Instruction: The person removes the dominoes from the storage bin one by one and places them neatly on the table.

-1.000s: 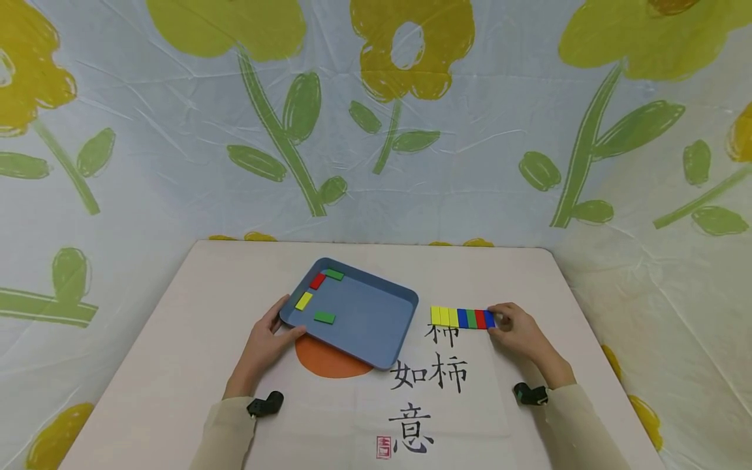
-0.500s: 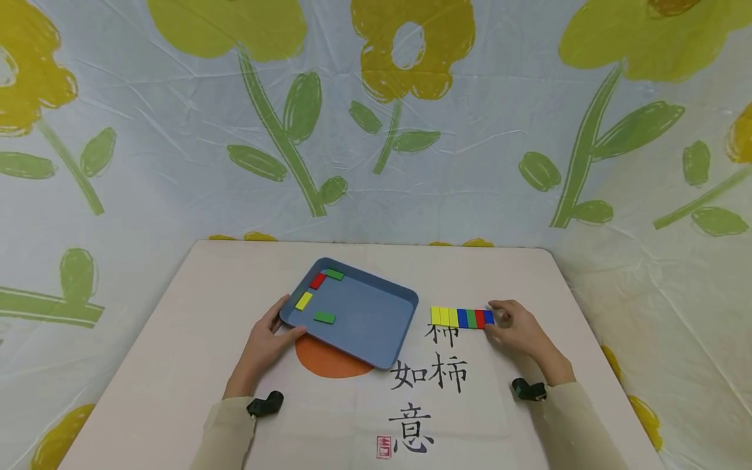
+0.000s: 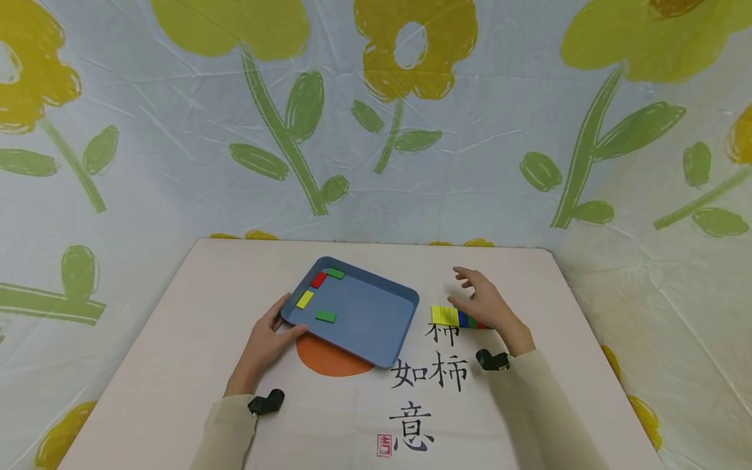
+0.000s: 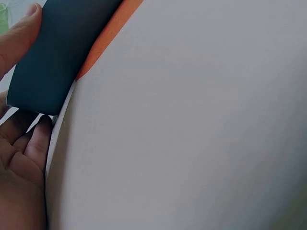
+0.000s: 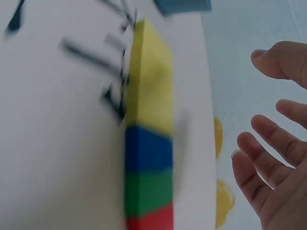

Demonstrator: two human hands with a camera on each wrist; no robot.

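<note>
My left hand point(image 3: 264, 346) grips the left corner of a blue-grey tray point(image 3: 367, 313), thumb on the near rim and fingers at the outer side. Inside the tray lie a red tile point(image 3: 319, 281), a yellow tile point(image 3: 305, 299) and two green tiles, one in the far corner point(image 3: 335, 273) and one nearer the front point(image 3: 326, 316). To the right of the tray is a straight row of touching tiles: yellow tiles point(image 3: 444, 316), then blue point(image 5: 148, 148), green point(image 5: 148, 193) and red point(image 5: 156, 218). Over this row hovers my right hand point(image 3: 484, 303), fingers spread and holding nothing; it hides the row's right end.
A white sheet with black brush characters point(image 3: 411, 427), an orange round shape point(image 3: 331, 358) and a red seal mark point(image 3: 384, 445) lies under the tray and tiles. Behind the table's far edge hangs a flower-print cloth point(image 3: 446, 196).
My right hand has let go of the blue tile at the row's right end and moved up and left over the row, its fingers opening. The left hand and tray have stayed in place.
</note>
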